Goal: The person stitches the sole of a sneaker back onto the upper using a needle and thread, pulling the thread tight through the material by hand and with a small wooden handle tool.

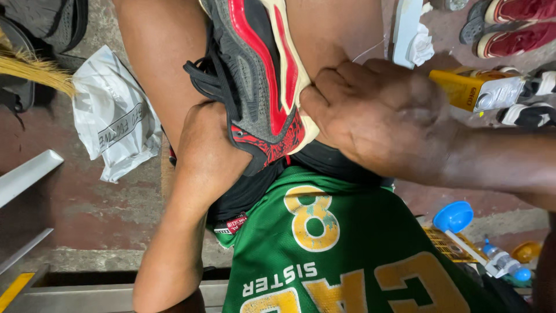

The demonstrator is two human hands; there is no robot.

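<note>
The sneaker (260, 75), grey and black with red panels and a cream sole edge, lies wedged between the person's bare thighs, heel end toward the green jersey (347, 249). The left hand (205, 150) is closed against the shoe's black collar and laces, gripping it from the side. The right hand (376, 116) presses on the cream sole edge, fingers pinched there; a thin thread (368, 51) runs up from them. On the floor (87, 208) lie a white plastic bag (113, 116), a yellow glue tin (475, 88), a blue funnel (453, 216), and red shoes (515, 26).
</note>
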